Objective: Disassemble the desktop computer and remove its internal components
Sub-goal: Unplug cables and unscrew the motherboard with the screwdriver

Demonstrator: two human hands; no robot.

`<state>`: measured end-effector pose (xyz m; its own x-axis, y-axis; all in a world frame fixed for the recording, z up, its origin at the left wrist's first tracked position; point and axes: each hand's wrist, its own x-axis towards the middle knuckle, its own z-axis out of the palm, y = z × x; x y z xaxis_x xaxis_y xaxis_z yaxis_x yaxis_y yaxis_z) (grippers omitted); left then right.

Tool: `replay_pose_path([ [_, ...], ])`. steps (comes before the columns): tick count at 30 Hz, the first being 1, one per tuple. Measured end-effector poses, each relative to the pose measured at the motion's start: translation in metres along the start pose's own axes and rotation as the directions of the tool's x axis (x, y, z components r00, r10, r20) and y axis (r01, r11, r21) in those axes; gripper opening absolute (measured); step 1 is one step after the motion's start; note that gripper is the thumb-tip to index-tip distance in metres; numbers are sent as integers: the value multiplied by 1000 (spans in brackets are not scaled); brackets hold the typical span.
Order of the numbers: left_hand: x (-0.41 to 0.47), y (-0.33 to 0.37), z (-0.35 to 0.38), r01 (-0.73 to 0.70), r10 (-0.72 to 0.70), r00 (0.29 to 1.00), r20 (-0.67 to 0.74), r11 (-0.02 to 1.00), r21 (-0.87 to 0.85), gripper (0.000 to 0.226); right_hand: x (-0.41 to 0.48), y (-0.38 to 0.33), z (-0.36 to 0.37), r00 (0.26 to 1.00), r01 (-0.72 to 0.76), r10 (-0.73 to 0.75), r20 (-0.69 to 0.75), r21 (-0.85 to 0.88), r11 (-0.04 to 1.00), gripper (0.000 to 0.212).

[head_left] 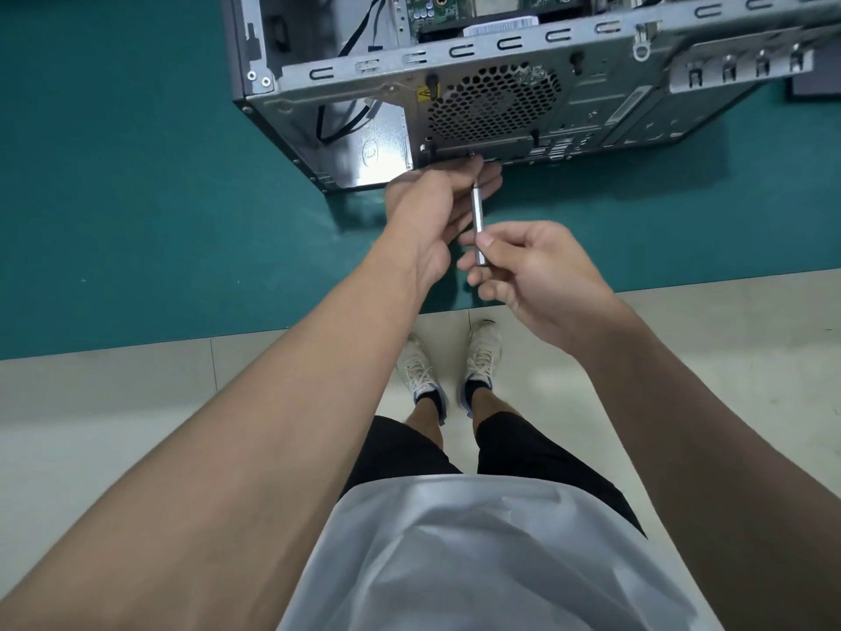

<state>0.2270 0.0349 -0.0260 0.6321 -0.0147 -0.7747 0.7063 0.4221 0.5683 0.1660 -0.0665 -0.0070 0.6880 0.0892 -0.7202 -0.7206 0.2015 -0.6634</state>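
Observation:
An open grey desktop computer case (591, 97) lies on its side on the green table, its rear panel with the round fan grille (493, 102) facing me. A green motherboard (459, 9) shows inside at the top. My right hand (541, 275) pinches the lower end of a slim silver screwdriver (478, 225), whose tip points up at a screw on the bottom edge of the rear panel. My left hand (432, 211) curls its fingers around the upper shaft by the tip, touching the case.
The green table (136, 198) ends in a front edge just below my hands, with pale floor tiles (91, 425) beyond it. Black cables (359, 34) hang inside the case at the left. A dark flat object (814, 84) lies at the far right.

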Motion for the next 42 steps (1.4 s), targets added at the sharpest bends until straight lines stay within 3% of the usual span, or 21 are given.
replay_pose_path([
  [4, -2, 2, -2, -22, 22, 1000, 1, 998, 63, 6, 5, 7, 14, 974, 60, -109, -201, -234, 970, 18],
  [7, -4, 0, 0, -45, 47, 999, -12, 993, 114, 9, 6, 13, 22, 914, 88, -292, -280, -566, 820, 24],
  [10, -5, 0, 7, -52, 58, 997, -48, 991, 120, 7, 5, 14, 25, 882, 90, -374, -287, -677, 731, 19],
  [12, -5, 1, 10, -50, 54, 997, -49, 995, 88, 8, 4, 12, 21, 908, 85, -298, -293, -570, 817, 14],
  [13, -6, 1, 10, -44, 46, 998, -35, 997, 56, 7, 3, 9, 17, 946, 73, -196, -260, -419, 905, 16],
  [15, -8, 3, 10, -22, 22, 1000, 9, 999, -25, 6, -1, 1, 8, 998, -4, -1, -62, -68, 998, 24],
  [16, -8, 3, 9, -9, 11, 1000, 27, 998, -60, 8, -3, -3, 4, 999, -32, 31, 18, 12, 999, 25],
  [19, -9, 2, 8, 6, -3, 999, 38, 996, -84, 9, -4, -8, 3, 999, -12, 9, -36, -67, 998, 16],
  [21, -10, 0, 7, -47, 47, 999, -13, 998, 44, 4, -3, -8, 8, 985, -1, -33, -172, -192, 981, 7],
  [24, -11, -1, 5, -80, 94, 993, -70, 981, 178, 11, -2, -5, 14, 949, -27, -82, -304, -339, 940, 12],
  [26, -10, 0, 7, -61, 75, 994, -80, 984, 170, 10, -2, -3, 14, 961, -22, -67, -269, -313, 950, 7],
  [30, -11, 4, 6, 2, -2, 1000, 1, 1000, 15, 7, -5, -9, 12, 995, -61, 58, -75, -43, 997, 20],
  [32, -12, 4, 5, -7, 7, 1000, -9, 999, 31, 2, -5, -12, 15, 991, -48, 34, -128, -110, 993, 16],
  [35, -11, 2, 4, -71, 90, 993, -76, 972, 223, 12, -5, -10, 21, 955, -48, -54, -291, -333, 942, 12],
  [37, -10, 3, 5, -77, 106, 990, -95, 961, 265, 10, -5, -7, 22, 938, -58, -87, -335, -400, 915, 14],
  [42, -9, 4, 3, 5, -2, 1000, -20, 993, 118, 6, -6, -13, 12, 990, -81, 76, -118, -40, 996, 16],
])
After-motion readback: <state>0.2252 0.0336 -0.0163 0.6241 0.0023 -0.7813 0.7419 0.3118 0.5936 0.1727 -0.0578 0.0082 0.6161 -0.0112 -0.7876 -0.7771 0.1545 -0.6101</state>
